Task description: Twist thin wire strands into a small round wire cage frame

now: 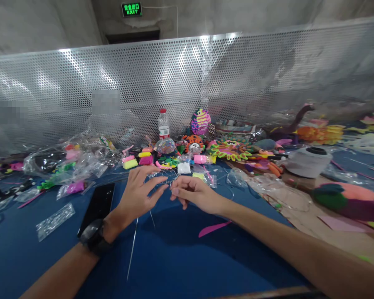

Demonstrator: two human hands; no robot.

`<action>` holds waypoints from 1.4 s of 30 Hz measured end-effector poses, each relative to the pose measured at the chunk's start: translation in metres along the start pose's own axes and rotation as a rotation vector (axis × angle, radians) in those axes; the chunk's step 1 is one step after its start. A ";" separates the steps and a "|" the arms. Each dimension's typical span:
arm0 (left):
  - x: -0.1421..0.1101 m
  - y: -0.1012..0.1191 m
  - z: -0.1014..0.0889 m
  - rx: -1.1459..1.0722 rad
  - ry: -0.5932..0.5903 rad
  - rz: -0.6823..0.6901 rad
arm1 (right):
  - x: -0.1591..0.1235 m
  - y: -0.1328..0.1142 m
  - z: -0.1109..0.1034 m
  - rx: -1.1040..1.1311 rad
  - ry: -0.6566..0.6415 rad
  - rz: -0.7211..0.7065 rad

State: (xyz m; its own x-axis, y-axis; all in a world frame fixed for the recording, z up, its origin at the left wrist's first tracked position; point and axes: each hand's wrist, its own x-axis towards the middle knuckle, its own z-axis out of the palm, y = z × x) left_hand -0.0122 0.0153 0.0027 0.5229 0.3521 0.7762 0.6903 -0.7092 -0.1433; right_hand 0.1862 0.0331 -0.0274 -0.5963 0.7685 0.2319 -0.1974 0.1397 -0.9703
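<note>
Thin silvery wire is bent into fine loops near my fingertips, above the blue table. Two straight lengths of it slant down below my left hand. My right hand is closed in a pinch on the wire, thumb against forefinger. Curved fingers of my left hand stay apart, their tips close to the wire; whether they touch it is hard to see. A black watch is on my left wrist. The exact shape of the looped part is lost against the clutter behind.
A black phone lies left of my hands, near a clear plastic packet. A pink strip lies below my right forearm. Coloured clay packs, a bottle and a white tub stand farther back, before a perforated metal screen.
</note>
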 end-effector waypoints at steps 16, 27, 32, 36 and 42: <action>0.001 -0.001 -0.001 -0.065 -0.047 -0.042 | -0.001 0.000 0.001 -0.020 -0.004 -0.013; 0.004 -0.003 0.001 -0.084 -0.109 0.030 | -0.002 -0.001 0.004 -0.103 0.071 0.061; 0.001 -0.004 0.003 -0.148 -0.158 0.046 | -0.002 0.001 0.002 -0.350 0.179 0.036; -0.001 -0.004 0.004 -0.189 -0.257 0.027 | -0.003 0.004 -0.001 -0.565 0.292 -0.066; -0.001 -0.002 0.005 -0.173 -0.303 0.003 | -0.007 0.004 0.004 -0.806 0.295 -0.174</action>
State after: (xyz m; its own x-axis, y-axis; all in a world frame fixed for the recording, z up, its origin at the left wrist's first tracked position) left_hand -0.0116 0.0187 -0.0009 0.6679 0.4967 0.5543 0.6068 -0.7946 -0.0191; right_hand 0.1865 0.0255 -0.0324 -0.3611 0.8099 0.4623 0.4095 0.5831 -0.7016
